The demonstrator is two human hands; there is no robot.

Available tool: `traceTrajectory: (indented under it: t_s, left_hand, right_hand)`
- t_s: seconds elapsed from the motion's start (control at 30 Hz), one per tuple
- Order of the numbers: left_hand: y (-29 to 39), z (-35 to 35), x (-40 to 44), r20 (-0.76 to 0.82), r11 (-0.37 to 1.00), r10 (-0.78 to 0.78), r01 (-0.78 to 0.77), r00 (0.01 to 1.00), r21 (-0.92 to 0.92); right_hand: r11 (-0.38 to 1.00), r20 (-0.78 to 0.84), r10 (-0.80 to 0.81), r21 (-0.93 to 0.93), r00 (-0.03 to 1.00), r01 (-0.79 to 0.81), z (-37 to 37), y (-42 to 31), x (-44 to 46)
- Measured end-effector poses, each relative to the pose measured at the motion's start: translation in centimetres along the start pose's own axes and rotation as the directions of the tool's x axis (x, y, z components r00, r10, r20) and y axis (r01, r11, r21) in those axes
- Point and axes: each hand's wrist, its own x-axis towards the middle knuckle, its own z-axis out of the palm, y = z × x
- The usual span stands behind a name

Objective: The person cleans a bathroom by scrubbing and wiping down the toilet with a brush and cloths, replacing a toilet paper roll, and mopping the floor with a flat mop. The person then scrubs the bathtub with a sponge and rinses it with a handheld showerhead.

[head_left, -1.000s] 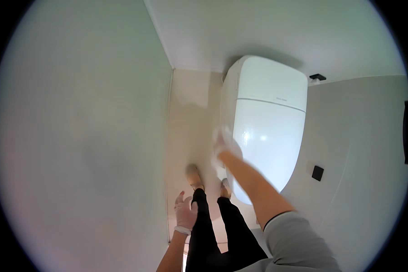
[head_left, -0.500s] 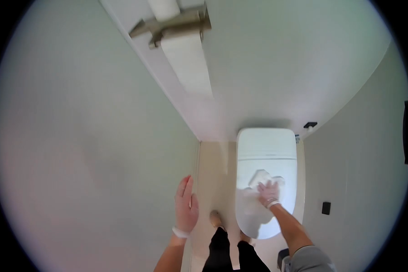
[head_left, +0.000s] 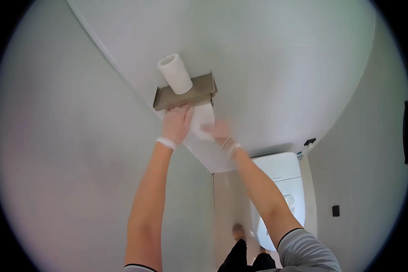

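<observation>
My left hand (head_left: 177, 123), in a thin clear glove, presses up against the toilet paper roll under the front edge of a metal holder (head_left: 186, 96); its fingertips are partly hidden there. From that roll a white strip of toilet paper (head_left: 203, 115) hangs down. My right hand (head_left: 220, 130), also gloved and somewhat blurred, has the lower part of this strip between its fingers. A second paper roll (head_left: 175, 75) stands tilted in view on the holder's shelf.
Below to the right is a white toilet (head_left: 276, 167) with its lid down; crumpled white paper (head_left: 290, 202) lies on the lid, partly behind my right arm. A black fixture (head_left: 309, 142) and a small black plate (head_left: 336, 211) are on the walls. My shoe (head_left: 238, 232) is on the beige floor.
My right hand has left the crumpled paper on the toilet lid and come up to the hanging strip. My left hand has risen to the holder. The view has shifted upward.
</observation>
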Motion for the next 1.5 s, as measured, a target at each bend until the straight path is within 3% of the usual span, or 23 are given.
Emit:
traceTrajectory:
  t_s: [0.03, 0.07, 0.17, 0.2, 0.23, 0.27, 0.3, 0.33, 0.37, 0.43, 0.57, 0.63, 0.7, 0.77, 0.87, 0.93, 1.07, 1.13, 1.27, 1.33, 1.5]
  left_hand:
    - [-0.2, -0.3, 0.5, 0.204, 0.990, -0.135, 0.142, 0.970, -0.019]
    - [-0.5, -0.5, 1.1, 0.396, 0.959, -0.256, 0.282, 0.882, -0.008]
    - [-2.4, 1.0, 0.7, 0.293, 0.976, -0.158, 0.194, 0.943, -0.100]
    - [-2.8, 1.6, 0.7, 0.295, 0.975, -0.152, 0.192, 0.943, -0.109]
    - [-3.1, 2.0, 0.6, 0.215, 0.975, -0.118, 0.154, 0.969, -0.162]
    - [-3.4, 2.7, 0.5, 0.141, 0.969, -0.083, 0.113, 0.987, -0.219]
    - [-3.6, 3.0, 0.4, 0.146, 0.968, -0.080, 0.112, 0.986, -0.226]
    - [-3.7, 3.0, 0.4, 0.133, 0.957, -0.074, 0.109, 0.988, -0.270]
    - [-3.9, 2.9, 0.5, 0.119, 0.944, -0.070, 0.104, 0.990, -0.312]
    - [-4.0, 2.4, 0.7, 0.174, 0.939, -0.074, 0.128, 0.982, -0.319]
    - [-4.2, 2.3, 0.8, 0.259, 0.926, -0.090, 0.177, 0.962, -0.334]
    - [-4.1, 2.2, 0.9, 0.269, 0.906, -0.113, 0.210, 0.957, -0.367]
    - [-3.9, 1.8, 0.8, 0.283, 0.883, -0.140, 0.249, 0.949, -0.397]
    - [-3.7, 1.5, 1.0, 0.371, 0.811, -0.227, 0.386, 0.900, -0.440]
    - [-5.4, 3.2, 0.9, 0.326, 0.873, -0.158, 0.286, 0.932, -0.395]
    - [-5.1, 2.7, 1.1, 0.373, 0.862, -0.192, 0.338, 0.908, -0.377]
    - [-4.5, 1.8, 1.5, 0.451, 0.867, -0.189, 0.364, 0.872, -0.341]
    - [-3.5, 0.7, 2.2, 0.532, 0.886, -0.183, 0.374, 0.826, -0.275]
    - [-1.9, -0.7, 4.0, 0.703, 0.950, -0.163, 0.303, 0.692, -0.078]
    - [-1.7, -0.1, 4.1, 0.653, 0.960, -0.135, 0.261, 0.745, -0.100]
    - [-2.3, 2.3, 3.2, 0.515, 0.973, -0.106, 0.196, 0.851, -0.125]
  right_hand:
    - [0.995, 0.127, 0.061, 0.066, 0.990, -0.070, 0.7, 1.9, 0.1]
    - [0.994, 0.110, 0.105, -0.053, 0.988, -0.099, 1.3, 4.4, -0.4]
    - [0.818, 0.194, 0.338, -0.544, 0.921, -0.186, 0.5, 6.5, -4.1]
    - [0.815, 0.186, 0.343, -0.546, 0.921, -0.193, -0.3, 7.1, -3.9]
    - [0.847, 0.248, 0.080, -0.527, 0.966, 0.065, -0.8, 7.7, -3.5]
    - [0.812, 0.295, -0.176, -0.496, 0.939, 0.308, -1.1, 8.4, -3.2]
    - [0.948, 0.213, -0.155, -0.242, 0.965, 0.205, -1.0, 6.3, -2.6]
    - [0.993, 0.142, -0.113, 0.044, 0.983, 0.108, -0.6, 2.6, -2.0]
    - [0.993, 0.142, -0.112, 0.044, 0.984, 0.107, -0.3, -0.3, -1.5]
    - [0.970, 0.325, -0.048, 0.240, 0.944, -0.033, 0.7, -4.2, -0.8]
    - [0.987, 0.300, 0.030, 0.140, 0.953, -0.074, 3.7, -2.8, 0.8]
    - [0.999, 0.264, 0.000, -0.034, 0.964, 0.009, 4.4, -2.6, 0.2]
    - [0.998, 0.303, -0.014, 0.062, 0.953, -0.005, 4.7, -3.0, -0.7]
    - [0.988, 0.335, -0.029, 0.151, 0.942, -0.023, 4.3, -4.0, -1.8]
    - [0.992, 0.401, -0.014, 0.123, 0.916, -0.039, 3.6, -4.9, -2.5]
    - [0.951, 0.442, 0.014, 0.270, 0.897, -0.148, 3.7, -4.5, -2.2]
    - [0.964, 0.448, 0.000, 0.237, 0.894, -0.119, 3.6, -3.7, -1.8]
    - [0.998, 0.315, 0.056, -0.003, 0.948, -0.058, 3.6, -2.6, -1.4]
    - [0.999, 0.194, -0.037, 0.009, 0.980, 0.036, 2.3, -2.1, -0.5]
    - [0.975, 0.052, 0.168, 0.141, 0.984, -0.174, 1.6, -2.7, -0.2]
    - [0.992, 0.045, 0.068, 0.106, 0.997, -0.073, -0.6, -3.8, -0.2]
